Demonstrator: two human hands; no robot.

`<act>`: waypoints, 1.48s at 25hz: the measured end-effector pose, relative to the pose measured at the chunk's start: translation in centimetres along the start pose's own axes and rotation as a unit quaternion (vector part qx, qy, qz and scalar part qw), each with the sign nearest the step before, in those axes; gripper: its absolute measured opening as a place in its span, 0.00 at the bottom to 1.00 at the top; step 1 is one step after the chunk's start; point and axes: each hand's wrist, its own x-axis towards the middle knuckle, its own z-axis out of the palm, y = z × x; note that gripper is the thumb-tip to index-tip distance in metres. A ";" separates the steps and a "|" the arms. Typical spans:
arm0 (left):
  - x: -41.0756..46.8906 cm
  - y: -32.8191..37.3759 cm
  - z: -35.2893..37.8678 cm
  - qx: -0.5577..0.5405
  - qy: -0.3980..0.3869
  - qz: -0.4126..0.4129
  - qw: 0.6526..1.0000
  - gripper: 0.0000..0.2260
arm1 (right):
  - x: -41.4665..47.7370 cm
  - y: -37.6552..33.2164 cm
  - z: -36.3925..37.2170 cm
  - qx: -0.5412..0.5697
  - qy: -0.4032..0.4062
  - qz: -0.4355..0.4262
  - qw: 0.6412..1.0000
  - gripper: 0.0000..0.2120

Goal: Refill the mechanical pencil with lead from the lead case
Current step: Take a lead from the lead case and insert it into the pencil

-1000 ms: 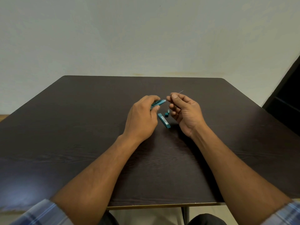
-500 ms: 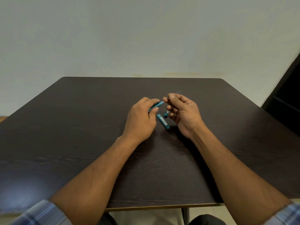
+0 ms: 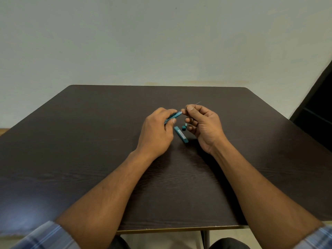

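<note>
1. Holding a teal mechanical pencil (image 3: 173,116), the left hand (image 3: 156,133) has its fingers curled and pressed around the barrel, and the pencil's free end points right and slightly up toward the other hand.
2. The right hand (image 3: 203,126) pinches a thin lead (image 3: 198,102) between thumb and forefinger – the fine strand sticks out up and to the right past the fingertips, and its lower end is hidden in the pinch.
3. The right hand's other fingers are curled loosely toward the palm.
4. The pencil's end and the right hand's pinching fingertips are very close; whether they touch cannot be told.
5. The lead case (image 3: 181,134), a slim teal bar with a pale label, lies flat on the tabletop (image 3: 89,141) between the two hands, angled from upper left to lower right.
6. A small teal cap (image 3: 183,128) sits just beside the case's far end, near the right hand's curled fingers.
7. Both hands are over the middle of the dark tabletop, well apart from every edge – wide bare surface lies to the left, right and far side.
8. Both forearms cross the near edge, with plaid sleeves (image 3: 45,236) at the bottom corners.
9. A pale wall (image 3: 161,42) rises behind the far edge, and a dark opening (image 3: 319,105) stands at the right.
</note>
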 end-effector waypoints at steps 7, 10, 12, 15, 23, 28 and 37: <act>0.0 -0.1 0.1 0.000 -0.001 0.000 1.000 0.14 | 0.0 0.1 0.1 -0.045 0.000 -0.021 0.999 0.04; 0.0 -0.1 0.1 -0.002 0.004 0.004 1.000 0.13 | -0.1 0.3 0.3 -0.067 -0.004 -0.046 0.997 0.03; -0.1 -0.1 0.1 -0.003 0.006 0.005 1.000 0.13 | -0.1 0.4 0.3 -0.077 -0.007 -0.067 0.995 0.02; -0.1 -0.1 0.1 -0.007 0.009 0.005 1.000 0.13 | 0.0 0.4 0.3 -0.099 -0.004 -0.098 0.990 0.03; -0.2 -0.1 0.2 -0.023 0.017 0.016 0.999 0.12 | -0.2 0.5 0.7 -0.116 0.021 -0.155 0.981 0.21; -0.3 0.0 0.3 -0.050 0.032 0.021 0.998 0.11 | -0.3 0.5 0.9 -0.126 0.020 -0.179 0.976 0.27; -0.2 0.0 -0.1 -0.130 0.065 0.049 0.988 0.10 | -0.8 -0.1 1.5 -0.095 -0.013 -0.214 0.972 0.24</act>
